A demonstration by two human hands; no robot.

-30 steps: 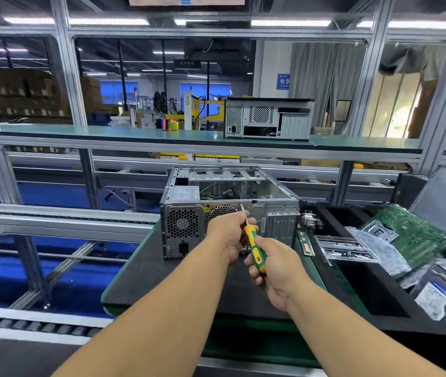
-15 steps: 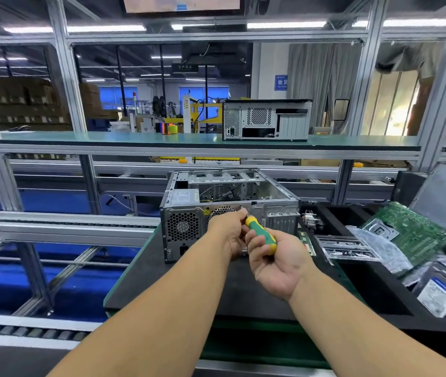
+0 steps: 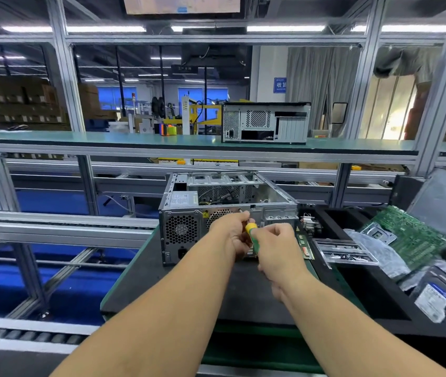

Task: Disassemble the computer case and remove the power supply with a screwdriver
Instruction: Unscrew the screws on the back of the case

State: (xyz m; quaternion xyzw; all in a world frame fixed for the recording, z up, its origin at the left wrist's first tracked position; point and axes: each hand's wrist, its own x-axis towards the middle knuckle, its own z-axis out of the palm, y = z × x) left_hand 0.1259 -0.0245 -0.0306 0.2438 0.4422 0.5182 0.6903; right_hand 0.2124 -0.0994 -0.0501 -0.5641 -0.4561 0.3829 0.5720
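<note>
— Where's the case (image 3: 227, 213)?
— Open-topped, at the worktop's (image 3: 145, 276) far edge, rear panel facing us.
— And the hands?
— Right hand (image 3: 277, 247) grips the screwdriver (image 3: 251, 232) handle. Left hand (image 3: 234, 229) curls round its shaft, pressed against the rear panel.
— The supply (image 3: 182, 225)?
— Inside, left rear corner.

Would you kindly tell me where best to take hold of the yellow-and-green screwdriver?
Grip the yellow-and-green screwdriver by its plastic handle, coming from the near side behind its butt end: its metal shaft points away into the open grey metal computer case's rear panel.
</note>
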